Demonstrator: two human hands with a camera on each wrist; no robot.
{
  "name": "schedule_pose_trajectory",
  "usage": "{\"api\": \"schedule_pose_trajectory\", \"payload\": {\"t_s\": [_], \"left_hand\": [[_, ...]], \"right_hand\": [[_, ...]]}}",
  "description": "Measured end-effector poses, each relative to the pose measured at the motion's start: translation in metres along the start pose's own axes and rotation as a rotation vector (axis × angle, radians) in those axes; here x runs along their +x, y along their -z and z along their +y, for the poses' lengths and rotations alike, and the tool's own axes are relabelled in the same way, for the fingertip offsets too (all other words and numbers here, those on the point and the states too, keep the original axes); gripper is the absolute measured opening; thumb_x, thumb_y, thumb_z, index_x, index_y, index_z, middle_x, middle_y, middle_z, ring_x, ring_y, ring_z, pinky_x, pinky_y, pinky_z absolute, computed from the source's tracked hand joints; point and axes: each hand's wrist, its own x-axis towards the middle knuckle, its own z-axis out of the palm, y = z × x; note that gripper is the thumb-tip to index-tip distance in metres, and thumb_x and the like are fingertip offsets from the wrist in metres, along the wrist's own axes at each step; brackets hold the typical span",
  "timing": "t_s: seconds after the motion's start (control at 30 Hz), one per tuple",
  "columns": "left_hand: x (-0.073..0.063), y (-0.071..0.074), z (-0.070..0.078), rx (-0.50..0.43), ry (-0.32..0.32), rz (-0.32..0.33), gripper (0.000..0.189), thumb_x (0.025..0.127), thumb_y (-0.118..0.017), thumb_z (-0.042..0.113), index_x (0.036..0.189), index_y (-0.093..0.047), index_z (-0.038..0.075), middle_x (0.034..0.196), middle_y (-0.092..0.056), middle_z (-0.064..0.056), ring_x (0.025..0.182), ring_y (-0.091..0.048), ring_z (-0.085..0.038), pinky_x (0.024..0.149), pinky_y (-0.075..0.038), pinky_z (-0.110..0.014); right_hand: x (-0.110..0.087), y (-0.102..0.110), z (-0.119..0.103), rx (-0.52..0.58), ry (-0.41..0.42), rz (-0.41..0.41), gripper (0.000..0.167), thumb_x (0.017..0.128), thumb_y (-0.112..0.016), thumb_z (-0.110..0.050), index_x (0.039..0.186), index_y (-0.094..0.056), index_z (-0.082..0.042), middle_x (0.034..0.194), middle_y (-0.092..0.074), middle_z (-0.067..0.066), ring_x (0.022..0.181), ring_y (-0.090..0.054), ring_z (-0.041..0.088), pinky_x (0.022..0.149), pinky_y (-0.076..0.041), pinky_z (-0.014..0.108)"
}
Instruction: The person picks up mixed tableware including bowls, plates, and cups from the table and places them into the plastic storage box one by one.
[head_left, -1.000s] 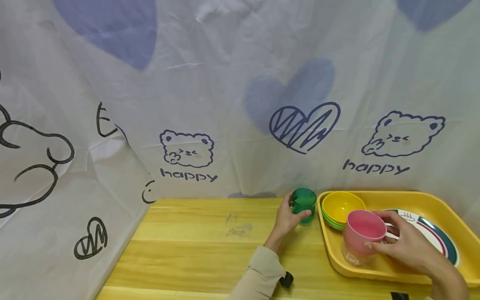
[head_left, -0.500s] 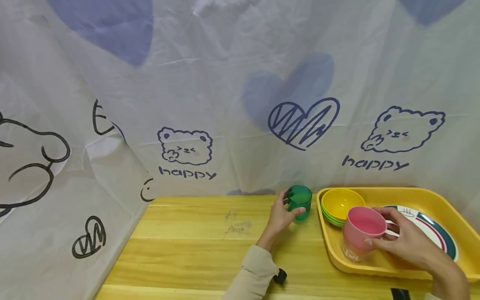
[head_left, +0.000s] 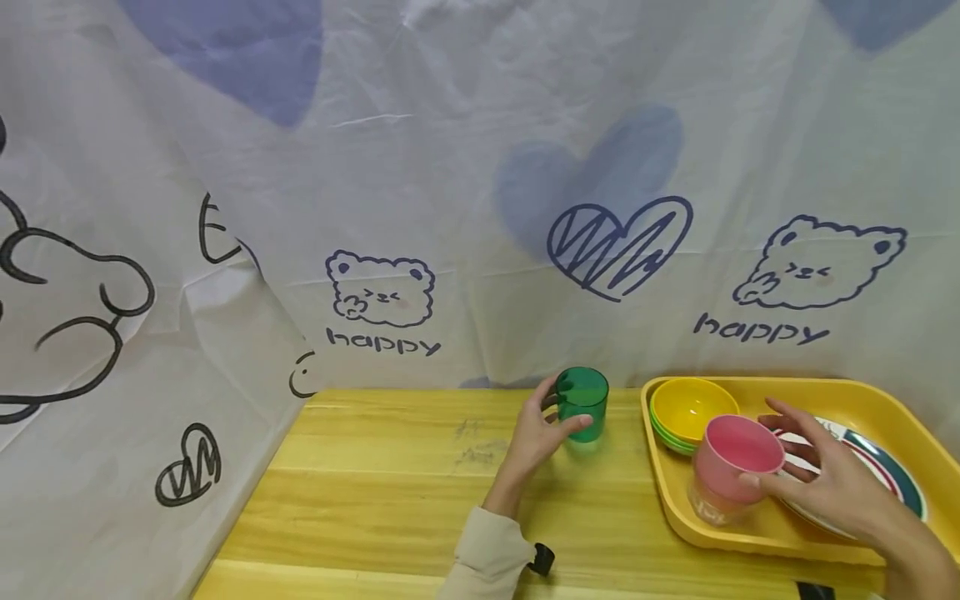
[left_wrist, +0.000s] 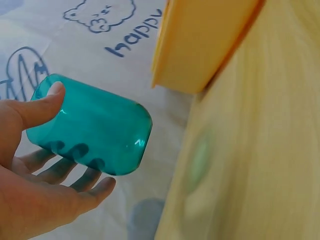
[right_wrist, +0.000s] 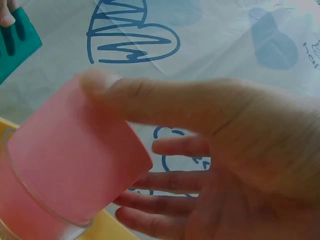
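My left hand [head_left: 534,440] grips a translucent green cup [head_left: 582,407], thumb on the near side and fingers round the far side. In the left wrist view the green cup [left_wrist: 95,125] is held apart from the table. A pink cup [head_left: 738,462] stands nested in a clear cup [head_left: 707,505] in the yellow tray [head_left: 678,523]. My right hand [head_left: 836,475] is beside it, fingers spread and straightened. In the right wrist view the thumb lies against the pink cup [right_wrist: 75,150], while the fingers extend past its edge, partly hidden behind it.
Inside the tray, a yellow bowl [head_left: 693,408] sits on green bowls [head_left: 670,437] at the left. A white plate [head_left: 877,462] with a dark green and red rim lies at the right. Behind the wooden table [head_left: 375,483] hangs a printed white cloth [head_left: 480,208].
My left hand has moved left with the green cup, farther from the tray. The right hand's fingers have loosened and spread away from the pink cup, which stays in the clear cup.
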Motion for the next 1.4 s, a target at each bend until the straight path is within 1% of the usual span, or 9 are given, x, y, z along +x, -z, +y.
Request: {"api": "schedule_pose_trajectory", "payload": {"t_s": [0.23, 0.43, 0.67, 0.73, 0.8, 0.87, 0.93, 1.17, 1.4], "left_hand": [[-0.01, 0.011, 0.009, 0.001, 0.002, -0.002, 0.068, 0.086, -0.085, 0.017, 0.146, -0.054, 0.014, 0.135, -0.059, -0.008, 0.125, -0.055, -0.03, 0.107, -0.048, -0.052], [-0.014, 0.025, 0.016, -0.019, -0.023, -0.08, 0.067, 0.088, -0.083, 0.012, 0.147, -0.053, 0.014, 0.135, -0.06, -0.008, 0.126, -0.056, -0.027, 0.111, -0.046, -0.049], [-0.018, 0.041, 0.023, -0.078, -0.039, -0.174, 0.066, 0.087, -0.082, 0.008, 0.146, -0.054, 0.017, 0.136, -0.059, -0.007, 0.127, -0.055, -0.025, 0.105, -0.051, -0.041], [-0.021, 0.045, 0.025, -0.092, -0.032, -0.186, 0.066, 0.087, -0.083, 0.007, 0.146, -0.055, 0.018, 0.136, -0.059, -0.006, 0.127, -0.055, -0.026, 0.101, -0.054, -0.038], [-0.023, 0.048, 0.027, -0.093, -0.032, -0.199, 0.066, 0.086, -0.083, 0.006, 0.145, -0.056, 0.018, 0.137, -0.059, -0.006, 0.127, -0.056, -0.027, 0.098, -0.056, -0.037], [-0.026, 0.051, 0.03, -0.086, -0.034, -0.214, 0.066, 0.085, -0.083, 0.005, 0.144, -0.056, 0.018, 0.137, -0.059, -0.006, 0.127, -0.056, -0.028, 0.097, -0.057, -0.039], [-0.028, 0.053, 0.034, -0.082, -0.039, -0.229, 0.067, 0.084, -0.084, 0.004, 0.144, -0.056, 0.017, 0.137, -0.059, -0.005, 0.126, -0.056, -0.027, 0.098, -0.056, -0.042], [-0.035, 0.059, 0.045, -0.073, -0.047, -0.254, 0.069, 0.083, -0.084, 0.004, 0.144, -0.055, 0.015, 0.137, -0.059, -0.005, 0.125, -0.057, -0.025, 0.094, -0.058, -0.038], [-0.036, 0.062, 0.047, -0.069, -0.051, -0.278, 0.068, 0.084, -0.083, 0.001, 0.145, -0.055, 0.012, 0.137, -0.058, -0.007, 0.124, -0.058, -0.026, 0.094, -0.058, -0.037]], "right_hand": [[-0.005, -0.004, -0.01, 0.032, 0.051, 0.109, 0.107, 0.091, -0.078, -0.043, 0.163, -0.011, -0.002, 0.15, -0.035, 0.037, 0.128, -0.04, 0.059, 0.095, -0.04, 0.067], [-0.005, -0.007, -0.022, 0.054, 0.094, 0.174, 0.098, 0.093, -0.076, -0.04, 0.164, -0.018, -0.009, 0.153, -0.038, 0.034, 0.133, -0.039, 0.058, 0.1, -0.04, 0.065], [-0.005, -0.012, -0.038, 0.076, 0.114, 0.245, 0.09, 0.096, -0.073, -0.038, 0.163, -0.023, -0.007, 0.158, -0.03, 0.034, 0.143, -0.025, 0.057, 0.11, -0.022, 0.073], [-0.005, -0.015, -0.042, 0.078, 0.127, 0.26, 0.088, 0.095, -0.074, -0.037, 0.163, -0.025, -0.008, 0.159, -0.03, 0.032, 0.144, -0.026, 0.056, 0.119, -0.022, 0.061], [-0.005, -0.017, -0.046, 0.09, 0.159, 0.261, 0.086, 0.095, -0.075, -0.035, 0.162, -0.028, -0.01, 0.16, -0.032, 0.029, 0.144, -0.027, 0.053, 0.123, -0.023, 0.034], [-0.005, -0.021, -0.052, 0.1, 0.203, 0.258, 0.085, 0.093, -0.077, -0.034, 0.162, -0.031, -0.014, 0.16, -0.036, 0.024, 0.143, -0.031, 0.05, 0.113, -0.022, 0.009], [-0.005, -0.025, -0.057, 0.108, 0.253, 0.251, 0.084, 0.092, -0.079, -0.032, 0.161, -0.033, -0.015, 0.158, -0.039, 0.021, 0.142, -0.035, 0.047, 0.097, -0.022, -0.004], [0.0, -0.045, -0.076, 0.131, 0.345, 0.204, 0.084, 0.09, -0.082, -0.03, 0.16, -0.036, -0.022, 0.154, -0.048, 0.014, 0.137, -0.044, 0.039, 0.095, -0.031, -0.002], [0.007, -0.068, -0.091, 0.217, 0.442, 0.125, 0.084, 0.088, -0.083, -0.021, 0.159, -0.037, -0.019, 0.153, -0.048, 0.013, 0.136, -0.048, 0.037, 0.098, -0.04, 0.007]]}}
